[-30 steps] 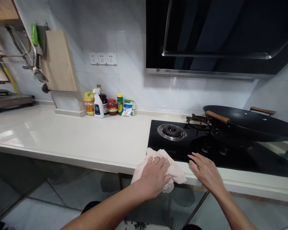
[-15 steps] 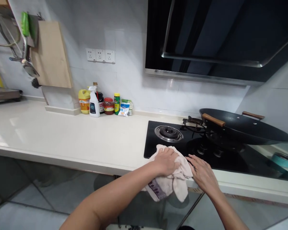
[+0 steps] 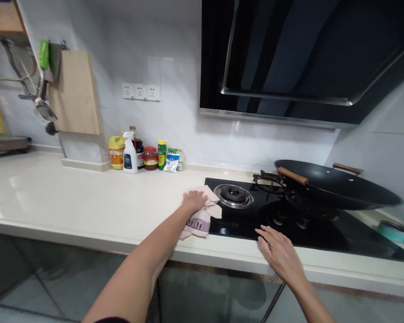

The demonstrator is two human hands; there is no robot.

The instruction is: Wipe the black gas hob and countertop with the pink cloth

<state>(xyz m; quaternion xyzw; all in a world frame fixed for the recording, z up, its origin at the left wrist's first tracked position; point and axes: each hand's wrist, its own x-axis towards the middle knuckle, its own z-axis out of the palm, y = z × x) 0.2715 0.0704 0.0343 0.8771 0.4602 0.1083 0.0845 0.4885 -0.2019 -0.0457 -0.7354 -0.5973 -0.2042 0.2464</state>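
Note:
My left hand [image 3: 194,201] presses down on a pale pink towel [image 3: 200,224] with a purple patterned band. The towel lies bunched on the white countertop [image 3: 138,202], and its right side overlaps the left edge of the black glass gas stove [image 3: 237,224]. My right hand [image 3: 278,250] rests at the front edge of the stove, palm down with fingers spread and nothing in it. Just behind the towel is the bare left burner [image 3: 234,196].
A large black wok [image 3: 336,186] with wooden handles sits over the stove's right side. At the wall stand a white spray bottle [image 3: 130,154], a yellow jug [image 3: 116,152], a red-lidded jar [image 3: 151,158] and small packets. The range hood [image 3: 283,58] hangs above.
My left hand has moved left and away from me with the towel, from the stove's front edge to its left side. My right hand has stayed at the front edge.

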